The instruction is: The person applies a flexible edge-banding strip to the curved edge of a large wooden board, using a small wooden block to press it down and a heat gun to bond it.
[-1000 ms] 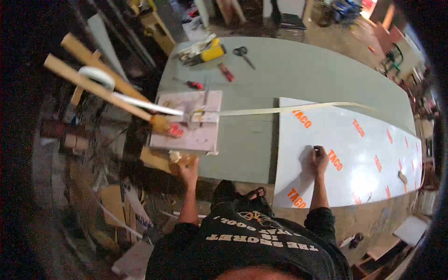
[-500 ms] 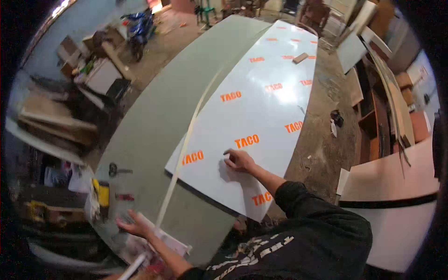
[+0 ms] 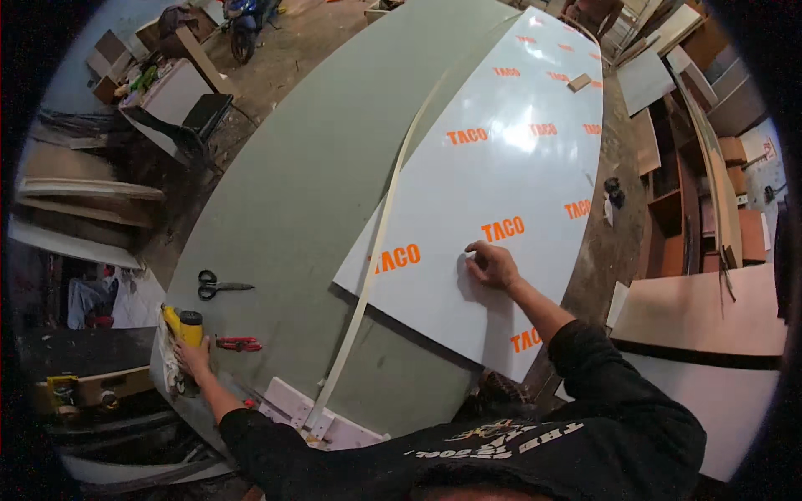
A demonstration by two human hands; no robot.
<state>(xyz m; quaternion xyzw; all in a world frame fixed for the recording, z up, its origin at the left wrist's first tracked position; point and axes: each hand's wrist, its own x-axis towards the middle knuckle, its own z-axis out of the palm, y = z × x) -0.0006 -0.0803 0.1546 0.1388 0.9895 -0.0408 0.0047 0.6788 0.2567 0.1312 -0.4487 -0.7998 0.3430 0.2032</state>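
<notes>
My left hand point(image 3: 194, 357) reaches to the near left corner of a large grey-green board point(image 3: 276, 192). Its fingers and thumb close around the lower part of a yellow cylinder with a black top point(image 3: 191, 330); the fingertips are partly hidden. Scissors with black handles point(image 3: 219, 285) and a red-handled hand tool point(image 3: 239, 343) lie close by. My right hand point(image 3: 493, 265) hovers over or rests lightly on a glossy white sheet point(image 3: 451, 200) with orange printing. Its fingers are bent, with a gap between index finger and thumb, and nothing shows in it. A long pale strip point(image 3: 380, 225) crosses the sheet's left corner.
At the board's near edge sits a white bracket-like piece point(image 3: 288, 397) by the strip's end. A small wooden block point(image 3: 579, 83) lies on the sheet's far part. Stacked boards point(image 3: 92, 200) stand left; open brown shelving point(image 3: 668, 209) and panels point(image 3: 702, 313) line the right.
My left hand has moved away from the strip's near end, out to the yellow cylinder at the left corner. My right hand keeps its place over the sheet, and the view has shifted.
</notes>
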